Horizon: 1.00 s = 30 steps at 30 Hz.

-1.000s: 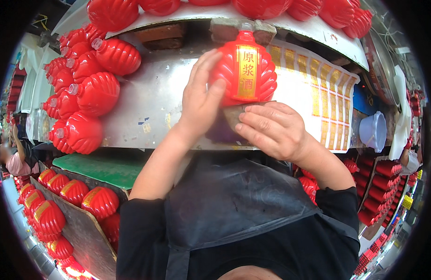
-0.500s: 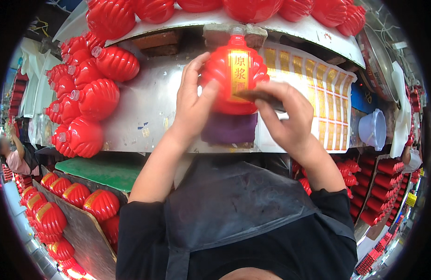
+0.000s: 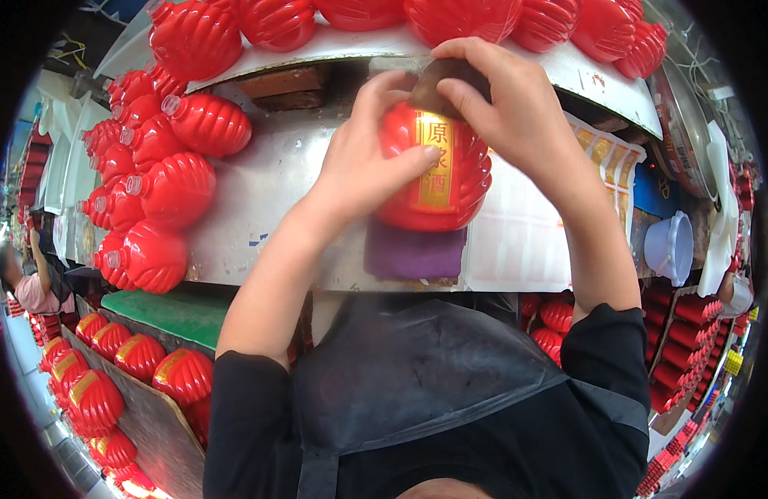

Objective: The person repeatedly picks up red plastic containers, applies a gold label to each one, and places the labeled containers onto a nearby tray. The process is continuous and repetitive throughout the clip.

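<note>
A round, ribbed red bottle point(image 3: 475, 187) lies on a folded purple cloth point(image 3: 415, 256) on the metal bench, its neck pointing away from me. Down its upper face runs a gold label point(image 3: 434, 187) with dark characters. My left hand point(image 3: 363, 154) grips the bottle's left side, thumb resting across the label. Between the fingers of my right hand point(image 3: 517, 96) is a flat, dark brown scraper-like piece point(image 3: 438, 83). It sits over the label's far end and hides the bottle's neck.
Several red bottles point(image 3: 176, 187) lie at the bench's left, more along the white shelf point(image 3: 334, 54) behind. At the right is a sheet of gold labels point(image 3: 612, 158), then a pale blue bucket point(image 3: 669, 248). Labelled bottles point(image 3: 139, 353) fill a crate lower left. Another person point(image 3: 39, 291) is far left.
My right hand has moved the brown piece from the label's near end to its far end. My left thumb has come across onto the label. The view has shifted slightly.
</note>
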Motion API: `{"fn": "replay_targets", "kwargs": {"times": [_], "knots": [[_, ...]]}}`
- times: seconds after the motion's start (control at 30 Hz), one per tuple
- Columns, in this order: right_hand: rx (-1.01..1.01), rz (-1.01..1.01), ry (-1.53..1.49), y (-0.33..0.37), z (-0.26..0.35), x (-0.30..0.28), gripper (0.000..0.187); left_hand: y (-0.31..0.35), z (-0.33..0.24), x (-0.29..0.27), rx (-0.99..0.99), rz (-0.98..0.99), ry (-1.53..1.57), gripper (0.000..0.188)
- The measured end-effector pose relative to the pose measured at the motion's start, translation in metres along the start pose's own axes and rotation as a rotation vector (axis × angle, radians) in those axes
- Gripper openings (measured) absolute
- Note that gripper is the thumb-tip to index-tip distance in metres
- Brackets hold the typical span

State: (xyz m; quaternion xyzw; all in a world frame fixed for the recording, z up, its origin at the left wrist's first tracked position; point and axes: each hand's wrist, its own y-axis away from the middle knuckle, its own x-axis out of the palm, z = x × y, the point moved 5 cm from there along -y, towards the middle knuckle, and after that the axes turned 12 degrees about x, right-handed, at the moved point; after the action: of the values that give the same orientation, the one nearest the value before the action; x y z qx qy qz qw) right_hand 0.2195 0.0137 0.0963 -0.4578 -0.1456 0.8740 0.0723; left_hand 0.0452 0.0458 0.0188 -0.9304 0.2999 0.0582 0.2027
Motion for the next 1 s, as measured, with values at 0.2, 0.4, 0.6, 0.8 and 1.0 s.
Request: {"fn": "replay_targets", "kwargs": {"times": [0.2, 0.4, 0.6, 0.8, 1.0], "knots": [[0.106, 0.009, -0.208, -0.001, -0.010, -0.009, 0.031, -0.017, 0.000, 0.002, -0.107, 0.087, 0.195, 0.105], [0.000, -0.066, -0.163, 0.034, 0.002, -0.018, 0.033, -0.007, -0.017, 0.002, -0.038, 0.047, 0.121, 0.106], [-0.128, -0.173, -0.098, 0.039, 0.020, -0.022, 0.031, -0.001, -0.033, 0.003, 0.002, 0.019, 0.058, 0.094], [-0.057, -0.234, -0.214, 0.056, 0.008, -0.027, 0.035, -0.004, -0.032, 0.008, -0.061, -0.039, 0.263, 0.060], [-0.384, -0.253, -0.148, 0.101, 0.034, -0.008, 0.033, -0.007, -0.026, 0.012, -0.168, -0.116, 0.421, 0.042]]}}
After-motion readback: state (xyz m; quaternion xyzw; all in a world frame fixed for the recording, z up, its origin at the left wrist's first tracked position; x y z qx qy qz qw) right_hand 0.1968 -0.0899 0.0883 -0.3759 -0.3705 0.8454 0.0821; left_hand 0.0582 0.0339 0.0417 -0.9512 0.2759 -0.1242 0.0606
